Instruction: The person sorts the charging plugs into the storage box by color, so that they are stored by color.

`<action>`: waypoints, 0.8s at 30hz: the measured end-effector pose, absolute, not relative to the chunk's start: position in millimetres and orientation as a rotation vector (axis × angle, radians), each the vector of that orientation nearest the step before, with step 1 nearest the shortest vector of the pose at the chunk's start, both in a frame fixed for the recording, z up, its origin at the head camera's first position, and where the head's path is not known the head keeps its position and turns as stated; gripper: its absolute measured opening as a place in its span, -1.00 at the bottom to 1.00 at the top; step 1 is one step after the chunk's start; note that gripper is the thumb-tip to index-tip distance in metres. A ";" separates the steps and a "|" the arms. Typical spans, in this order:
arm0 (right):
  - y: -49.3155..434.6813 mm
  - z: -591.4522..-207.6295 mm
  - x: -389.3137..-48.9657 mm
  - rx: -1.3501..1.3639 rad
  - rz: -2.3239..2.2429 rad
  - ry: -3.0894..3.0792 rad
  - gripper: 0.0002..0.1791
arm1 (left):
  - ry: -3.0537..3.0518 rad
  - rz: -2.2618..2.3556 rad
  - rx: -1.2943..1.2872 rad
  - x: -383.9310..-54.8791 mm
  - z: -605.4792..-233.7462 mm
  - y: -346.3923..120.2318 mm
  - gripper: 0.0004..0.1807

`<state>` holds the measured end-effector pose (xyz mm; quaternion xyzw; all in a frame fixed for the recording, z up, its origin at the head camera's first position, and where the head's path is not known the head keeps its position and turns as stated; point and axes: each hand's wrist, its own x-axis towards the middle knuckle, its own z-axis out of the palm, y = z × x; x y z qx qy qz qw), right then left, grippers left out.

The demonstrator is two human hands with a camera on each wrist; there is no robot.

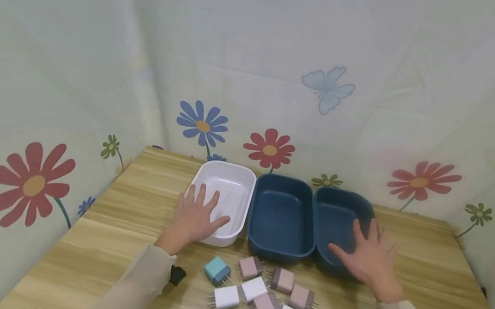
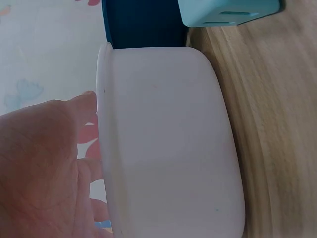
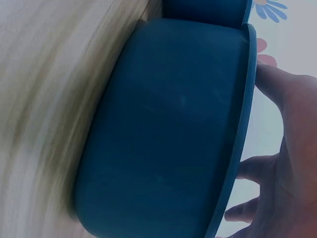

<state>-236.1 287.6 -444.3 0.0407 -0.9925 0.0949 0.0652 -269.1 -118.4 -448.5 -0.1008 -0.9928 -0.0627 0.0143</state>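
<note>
My left hand [image 1: 195, 220] is held with spread fingers over the near left part of a white plastic bin [image 1: 234, 174]. On the right, my other hand [image 1: 373, 259] spreads its fingers above the near right side of a dark blue bin [image 1: 338, 206]. Neither hand holds anything, and I cannot tell whether the fingertips touch the rims. Between these two bins stands a second dark blue bin [image 1: 283, 216]. Nearer to me lie several plug chargers with metal prongs: teal ones [image 1: 217, 269], pink ones [image 1: 283, 280] and white ones [image 1: 226, 297].
The bins stand side by side near the back of a wood-grain table [image 1: 85, 258]. Behind it hangs a pale curtain [image 1: 257, 40] printed with flowers and butterflies. In the left wrist view, a teal charger [image 2: 230, 11] with two slots sits close to the bins.
</note>
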 end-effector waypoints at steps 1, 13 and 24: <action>287.7 -443.9 -236.0 0.120 0.283 -2.999 0.15 | -3.094 -0.198 -0.317 -269.3 -448.3 -118.0 -0.13; 285.5 -438.2 -231.9 0.128 0.280 -3.009 0.14 | -3.100 -0.200 -0.327 -269.1 -449.6 -117.6 -0.12; 278.2 -436.0 -229.8 0.176 0.293 -3.012 0.14 | -3.106 -0.238 -0.323 -267.8 -448.0 -123.8 -0.06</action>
